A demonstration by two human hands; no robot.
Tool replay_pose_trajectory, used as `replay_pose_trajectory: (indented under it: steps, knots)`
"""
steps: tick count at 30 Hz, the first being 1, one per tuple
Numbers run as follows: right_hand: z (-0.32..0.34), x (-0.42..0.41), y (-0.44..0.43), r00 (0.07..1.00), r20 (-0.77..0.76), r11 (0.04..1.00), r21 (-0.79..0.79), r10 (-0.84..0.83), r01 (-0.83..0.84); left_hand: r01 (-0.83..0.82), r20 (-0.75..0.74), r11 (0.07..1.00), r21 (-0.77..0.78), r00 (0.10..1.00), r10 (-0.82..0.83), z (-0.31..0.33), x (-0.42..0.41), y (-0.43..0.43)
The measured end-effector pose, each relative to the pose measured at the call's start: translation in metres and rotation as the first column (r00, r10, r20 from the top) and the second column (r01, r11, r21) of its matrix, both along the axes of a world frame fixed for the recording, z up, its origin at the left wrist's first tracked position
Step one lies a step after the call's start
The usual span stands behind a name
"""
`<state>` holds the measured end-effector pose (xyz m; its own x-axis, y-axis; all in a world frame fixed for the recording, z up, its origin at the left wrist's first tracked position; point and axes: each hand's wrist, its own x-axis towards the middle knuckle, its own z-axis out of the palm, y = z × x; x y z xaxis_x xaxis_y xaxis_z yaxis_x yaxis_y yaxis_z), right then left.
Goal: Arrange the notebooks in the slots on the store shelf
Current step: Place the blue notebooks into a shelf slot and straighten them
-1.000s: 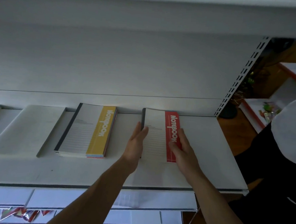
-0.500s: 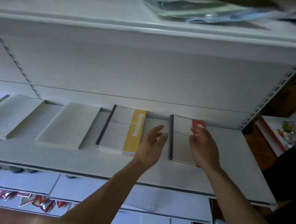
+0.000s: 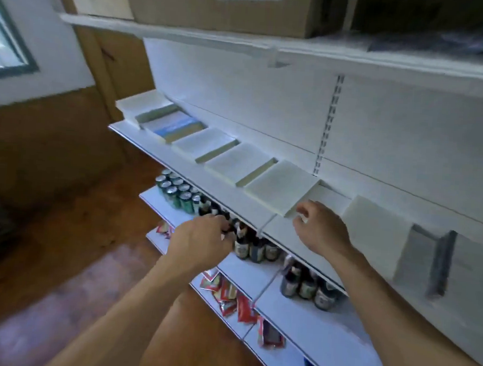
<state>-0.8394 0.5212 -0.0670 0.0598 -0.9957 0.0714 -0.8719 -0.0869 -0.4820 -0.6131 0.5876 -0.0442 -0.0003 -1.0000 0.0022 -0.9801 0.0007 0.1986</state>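
Hands hover in front of the white shelf point(image 3: 281, 234), both bare. The left hand point(image 3: 203, 238) is below the shelf's front edge, fingers loosely curled, holding nothing. The right hand point(image 3: 323, 230) is over the shelf, just beside the front corner of a tilted white slot point(image 3: 279, 192). Its fingers are bent and the thumb is close to the forefinger; blur hides whether they pinch or touch anything.

A grey notebook point(image 3: 425, 262) with a dark spine lies on the shelf to the right, apart from both hands and badly smeared. A blue-striped notebook point(image 3: 173, 125) sits in a slot near the far left end.

On the lower shelves stand cans point(image 3: 174, 193) and bottles point(image 3: 249, 247), the bottles partly behind the left hand, with red packets point(image 3: 228, 293) below them. A cardboard box point(image 3: 217, 6) rests on the top shelf.
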Motion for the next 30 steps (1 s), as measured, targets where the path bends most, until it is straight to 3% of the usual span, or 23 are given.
replay_pose_trajectory:
  steps: [7,12,17,25,30]
  knots:
    - [0.002,0.189,-0.059,0.963,-0.021,0.963,0.028,0.269,-0.269,-0.306,-0.051,0.952,-0.004,0.951,0.306,-0.011,0.164,-0.004]
    - [-0.008,0.277,-0.122,0.947,0.044,0.945,0.059,0.319,-0.321,-0.38,-0.11,0.925,0.025,0.918,0.381,-0.029,0.243,-0.04]
    - [-0.031,0.362,-0.216,0.937,0.133,0.937,0.09,0.324,-0.337,-0.408,-0.111,0.913,0.009,0.907,0.406,-0.049,0.319,-0.132]
    - [-0.03,0.455,-0.366,0.951,0.296,0.978,0.155,0.086,-0.137,-0.318,-0.157,0.948,-0.003,0.937,0.314,-0.046,0.41,-0.302]
    - [-0.038,0.475,-0.42,0.872,0.462,0.976,0.207,-0.161,0.071,-0.114,-0.234,0.993,-0.006,0.966,0.11,-0.048,0.435,-0.4]
